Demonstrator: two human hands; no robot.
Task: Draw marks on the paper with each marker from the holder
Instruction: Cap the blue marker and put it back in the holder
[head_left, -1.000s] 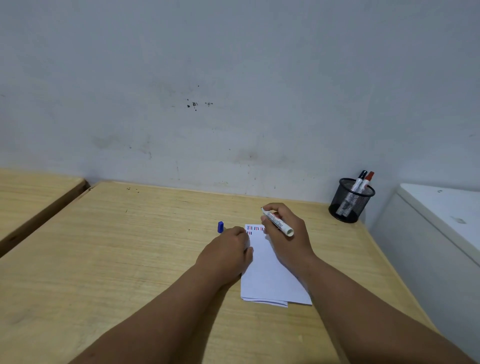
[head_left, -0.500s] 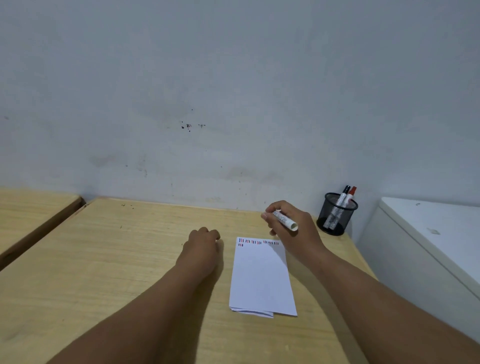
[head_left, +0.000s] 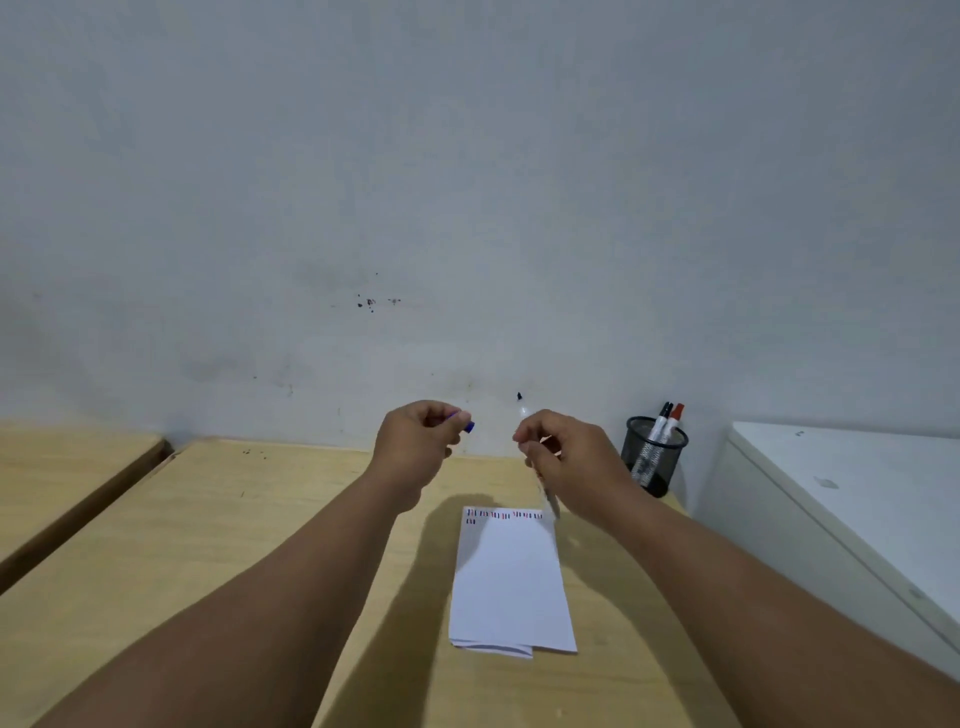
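Note:
A folded white paper (head_left: 511, 582) lies on the wooden table (head_left: 218, 540), with a row of short red, blue and black marks along its far edge. My left hand (head_left: 415, 447) is raised above the table, pinching a small blue marker cap (head_left: 468, 427). My right hand (head_left: 566, 457) is raised beside it, holding a white marker (head_left: 521, 410) whose dark tip points up; the marker is blurred. The two hands are a short gap apart. A black mesh holder (head_left: 653, 462) stands at the table's back right with a black-capped and a red-capped marker (head_left: 670, 418) in it.
A plain wall stands right behind the table. A white cabinet (head_left: 852, 519) sits close to the right of the table. A second wooden table (head_left: 67, 467) lies to the left across a narrow gap.
Both hands have lifted off the table and paper. My left hand picked up the blue cap; my right hand turned the marker tip upward, toward the cap.

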